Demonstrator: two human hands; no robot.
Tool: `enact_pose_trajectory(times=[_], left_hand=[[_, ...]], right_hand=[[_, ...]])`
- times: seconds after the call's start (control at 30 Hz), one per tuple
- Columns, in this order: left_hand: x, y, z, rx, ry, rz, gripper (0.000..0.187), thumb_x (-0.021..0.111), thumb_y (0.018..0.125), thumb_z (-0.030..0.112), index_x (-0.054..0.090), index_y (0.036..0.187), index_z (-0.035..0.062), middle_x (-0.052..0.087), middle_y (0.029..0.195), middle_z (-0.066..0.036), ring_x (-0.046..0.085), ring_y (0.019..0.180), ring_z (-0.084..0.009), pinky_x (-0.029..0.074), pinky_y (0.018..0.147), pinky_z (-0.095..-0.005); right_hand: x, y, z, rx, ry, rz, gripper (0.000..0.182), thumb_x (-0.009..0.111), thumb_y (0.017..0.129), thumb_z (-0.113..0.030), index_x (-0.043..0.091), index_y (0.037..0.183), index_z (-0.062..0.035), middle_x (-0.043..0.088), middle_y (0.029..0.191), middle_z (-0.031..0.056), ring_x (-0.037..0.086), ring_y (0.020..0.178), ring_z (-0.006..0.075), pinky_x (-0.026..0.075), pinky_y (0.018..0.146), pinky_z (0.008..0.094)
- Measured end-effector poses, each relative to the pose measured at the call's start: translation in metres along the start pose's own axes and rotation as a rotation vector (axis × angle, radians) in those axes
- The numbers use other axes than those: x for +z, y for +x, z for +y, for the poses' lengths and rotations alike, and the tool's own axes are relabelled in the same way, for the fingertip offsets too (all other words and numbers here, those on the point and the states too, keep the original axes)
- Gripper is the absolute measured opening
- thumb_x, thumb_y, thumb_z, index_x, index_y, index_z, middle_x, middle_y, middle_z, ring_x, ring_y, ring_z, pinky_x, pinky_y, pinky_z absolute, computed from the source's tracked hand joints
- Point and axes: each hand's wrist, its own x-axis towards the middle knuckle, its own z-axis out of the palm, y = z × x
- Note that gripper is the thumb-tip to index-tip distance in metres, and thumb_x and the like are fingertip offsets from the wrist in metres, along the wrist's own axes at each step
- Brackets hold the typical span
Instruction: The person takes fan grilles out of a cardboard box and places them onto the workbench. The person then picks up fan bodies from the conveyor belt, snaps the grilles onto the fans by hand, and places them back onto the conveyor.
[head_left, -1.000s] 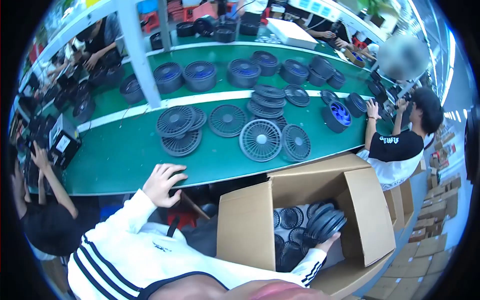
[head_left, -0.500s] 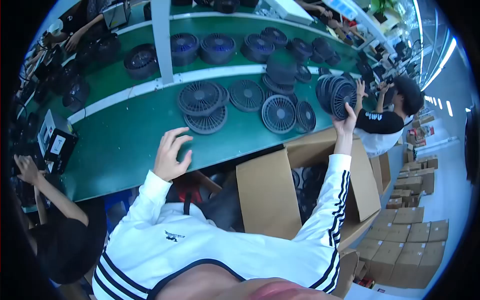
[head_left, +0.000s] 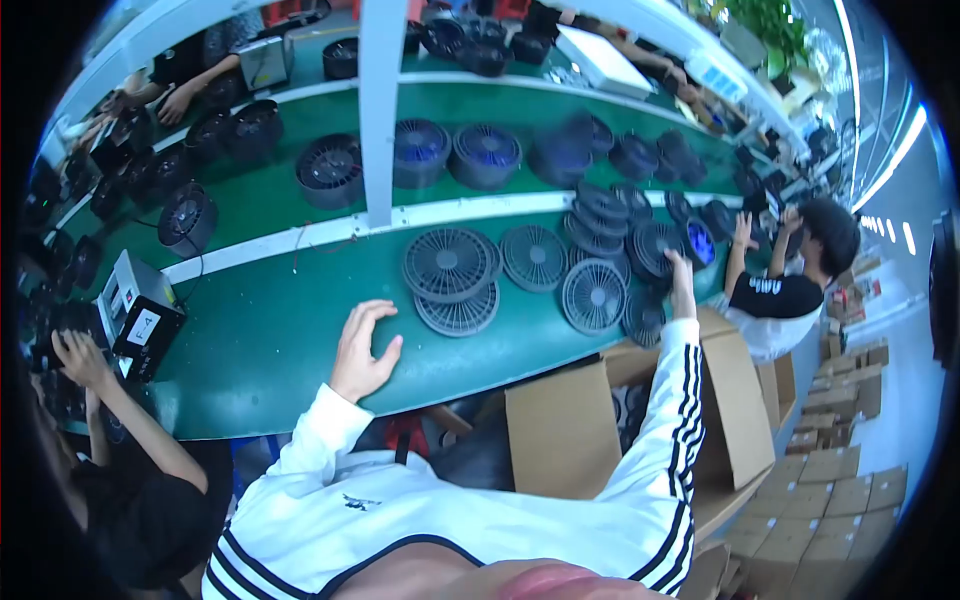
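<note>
My left hand (head_left: 362, 352) hovers over the green table (head_left: 250, 330) near its front edge, fingers apart and empty. To its upper right lie stacked dark fan grilles (head_left: 448, 264), and another round grille (head_left: 534, 258) lies beside them. My right hand (head_left: 681, 286) reaches out to the right, its fingers on a dark fan grille (head_left: 657, 250) among the other grilles on the table. A lighter-rimmed grille (head_left: 595, 296) leans just left of that hand, and a stack of grilles (head_left: 598, 220) stands behind it.
Below my right arm is an open cardboard box (head_left: 562, 425). A black device (head_left: 150, 325) stands at the left. Fans (head_left: 485, 155) line the belt behind a white rail (head_left: 470, 212). Co-workers sit left and right; a white post (head_left: 380, 120) rises in front.
The view has shifted, so the table appears lower. My right hand has brought the held grilles down to the others on the table. My left hand stays open.
</note>
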Motion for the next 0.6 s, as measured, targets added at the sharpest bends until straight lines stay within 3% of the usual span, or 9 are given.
enact_pose_trajectory(times=[0.03, 0.07, 0.1, 0.13, 0.2, 0.33, 0.5, 0.53, 0.6], left_hand=[[0.0, 0.0, 0.0, -0.012, -0.002, -0.008, 0.043, 0.076, 0.086, 0.004, 0.063, 0.127, 0.0027, 0.065, 0.135, -0.019, 0.062, 0.127, -0.0402, 0.048, 0.11, -0.046], [0.001, 0.0, -0.001, -0.021, -0.003, -0.017, 0.043, 0.076, 0.086, 0.004, 0.063, 0.127, 0.0024, 0.065, 0.135, -0.019, 0.062, 0.127, -0.04, 0.048, 0.111, -0.0456], [0.001, 0.001, 0.001, -0.022, 0.001, -0.019, 0.043, 0.076, 0.086, 0.004, 0.063, 0.127, 0.0021, 0.066, 0.135, -0.019, 0.063, 0.127, -0.0397, 0.048, 0.111, -0.0452], [0.002, 0.001, -0.001, -0.023, 0.006, -0.018, 0.042, 0.075, 0.087, 0.004, 0.064, 0.127, 0.0023, 0.066, 0.135, -0.019, 0.064, 0.127, -0.0394, 0.049, 0.11, -0.0452], [0.002, 0.003, 0.004, -0.066, 0.012, -0.029, 0.042, 0.075, 0.086, 0.003, 0.064, 0.127, 0.0026, 0.067, 0.136, -0.018, 0.064, 0.126, -0.0394, 0.05, 0.107, -0.0455], [0.005, 0.004, 0.0, -0.021, 0.111, -0.063, 0.045, 0.076, 0.084, 0.006, 0.064, 0.128, 0.0046, 0.067, 0.137, -0.016, 0.063, 0.126, -0.0385, 0.047, 0.107, -0.0456], [0.004, 0.007, 0.005, 0.031, 0.211, -0.108, 0.049, 0.079, 0.081, 0.012, 0.065, 0.128, 0.0059, 0.066, 0.137, -0.016, 0.062, 0.126, -0.0382, 0.046, 0.106, -0.0464], [0.004, 0.007, 0.003, 0.034, 0.21, -0.107, 0.05, 0.079, 0.081, 0.013, 0.065, 0.128, 0.006, 0.066, 0.137, -0.016, 0.062, 0.126, -0.0383, 0.046, 0.106, -0.0466], [0.004, 0.007, 0.002, 0.037, 0.209, -0.104, 0.049, 0.079, 0.081, 0.014, 0.065, 0.128, 0.0067, 0.066, 0.137, -0.015, 0.062, 0.125, -0.0385, 0.046, 0.106, -0.0467]], right_hand=[[-0.002, 0.007, 0.009, -0.12, -0.255, 0.109, 0.097, 0.082, 0.083, -0.04, 0.045, 0.157, 0.0095, 0.054, 0.156, 0.0281, 0.057, 0.139, 0.0379, 0.043, 0.117, 0.0417], [0.001, 0.01, 0.01, -0.139, -0.23, 0.137, 0.102, 0.082, 0.08, -0.043, 0.044, 0.158, 0.01, 0.056, 0.155, 0.0292, 0.057, 0.14, 0.039, 0.04, 0.12, 0.0428], [-0.014, 0.053, 0.031, -0.093, -0.215, 0.05, 0.096, 0.081, 0.082, -0.042, 0.048, 0.155, 0.0097, 0.059, 0.152, 0.0291, 0.057, 0.14, 0.0374, 0.041, 0.119, 0.0418], [0.006, 0.024, 0.009, -0.182, -0.156, 0.212, 0.09, 0.08, 0.082, -0.041, 0.053, 0.152, 0.0096, 0.06, 0.149, 0.0319, 0.057, 0.141, 0.0391, 0.042, 0.119, 0.0435], [0.024, 0.012, -0.01, -0.35, -0.505, 0.428, 0.077, 0.08, 0.085, -0.042, 0.061, 0.142, 0.0069, 0.062, 0.142, 0.0353, 0.058, 0.136, 0.0489, 0.043, 0.119, 0.0511], [0.079, 0.002, -0.05, -0.85, -0.788, 0.317, 0.061, 0.072, 0.089, -0.029, 0.061, 0.142, -0.0013, 0.058, 0.149, 0.0309, 0.051, 0.143, 0.0475, 0.041, 0.121, 0.053], [0.156, 0.043, -0.092, -0.437, -1.078, -0.072, 0.081, 0.067, 0.093, -0.061, 0.057, 0.155, -0.0097, 0.056, 0.155, 0.0303, 0.052, 0.144, 0.0497, 0.046, 0.119, 0.0533], [0.163, 0.062, -0.088, -0.387, -1.085, -0.143, 0.098, 0.062, 0.09, -0.078, 0.05, 0.163, -0.0125, 0.049, 0.162, 0.0317, 0.046, 0.151, 0.0493, 0.042, 0.123, 0.0527], [0.174, 0.093, -0.067, -0.382, -1.155, -0.239, 0.107, 0.06, 0.088, -0.084, 0.044, 0.168, -0.0149, 0.041, 0.168, 0.0328, 0.04, 0.156, 0.0502, 0.036, 0.126, 0.0569]])
